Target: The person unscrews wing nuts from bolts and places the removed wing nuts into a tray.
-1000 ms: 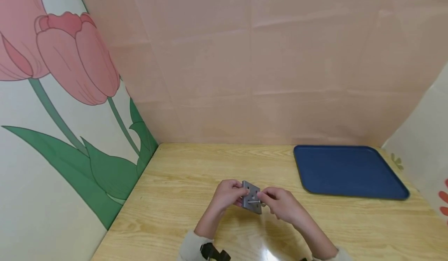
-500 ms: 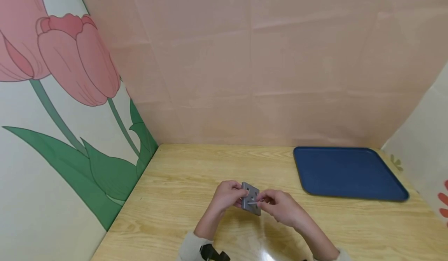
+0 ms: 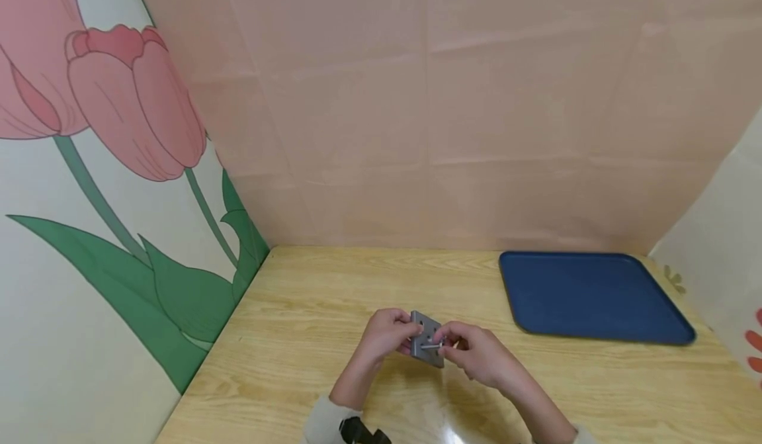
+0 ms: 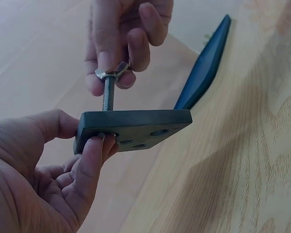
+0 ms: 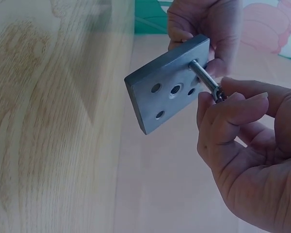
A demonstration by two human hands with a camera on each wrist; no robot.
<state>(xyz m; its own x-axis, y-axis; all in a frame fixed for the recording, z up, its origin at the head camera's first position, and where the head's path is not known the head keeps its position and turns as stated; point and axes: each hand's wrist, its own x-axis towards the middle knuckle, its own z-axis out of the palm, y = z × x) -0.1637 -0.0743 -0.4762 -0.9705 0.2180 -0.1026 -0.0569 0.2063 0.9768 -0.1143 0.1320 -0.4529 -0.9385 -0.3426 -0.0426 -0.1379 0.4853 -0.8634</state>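
A grey metal plate (image 5: 140,97) with several round holes is held tilted above the table. My left hand (image 3: 385,333) grips one end of it, thumb on one face and fingers on the other. A silver wing bolt (image 5: 205,76) stands out from a hole near the held end, much of its threaded shank showing. In the left wrist view, the winged head of the wing bolt (image 4: 108,94) is pinched between the right thumb and fingers. My right hand (image 3: 481,353) is close beside the plate in the head view.
A blue tray (image 3: 595,295) lies at the back right of the wood-grain table (image 3: 286,358). Behind the table hangs a pinkish-beige cloth (image 3: 428,113). To the left stands a panel printed with tulips (image 3: 127,106).
The right fingers and thumb have shifted around the bolt's head, while the hand stays by the plate. The left hand and plate have hardly moved. The head view has tilted slightly.
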